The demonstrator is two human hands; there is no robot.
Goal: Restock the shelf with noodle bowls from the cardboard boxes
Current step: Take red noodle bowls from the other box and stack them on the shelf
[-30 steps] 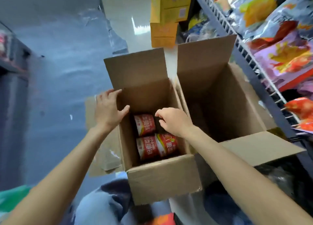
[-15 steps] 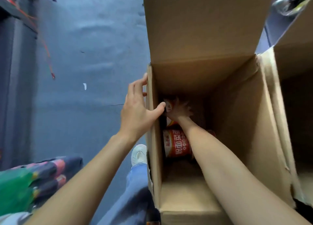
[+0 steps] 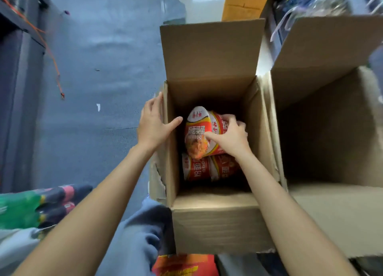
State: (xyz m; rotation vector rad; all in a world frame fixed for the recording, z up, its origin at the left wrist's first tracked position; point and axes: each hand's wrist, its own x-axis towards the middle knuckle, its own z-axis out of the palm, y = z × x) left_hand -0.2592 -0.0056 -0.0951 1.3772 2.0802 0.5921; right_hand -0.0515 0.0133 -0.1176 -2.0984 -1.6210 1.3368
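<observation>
An open cardboard box (image 3: pixel 215 219) stands on the floor in front of me. My right hand (image 3: pixel 230 135) is inside it, shut on a red-and-white noodle bowl (image 3: pixel 200 130) lying on its side and raised partway up the box. Below it two more noodle bowls (image 3: pixel 205 167) lie at the bottom. My left hand (image 3: pixel 154 124) grips the box's left wall, thumb inside and fingers outside.
A second open cardboard box (image 3: pixel 331 213) stands right beside the first on the right; its inside is dark. Shelving with packaged goods (image 3: pixel 310 4) sits at the top right. Bottled drinks (image 3: pixel 31 207) lie at the lower left, a dark cabinet (image 3: pixel 14 89) on the left. The floor is grey.
My right hand, which was deep in the box, has taken hold of a bowl and lifted it upward. My left hand has stayed on the box's left wall.
</observation>
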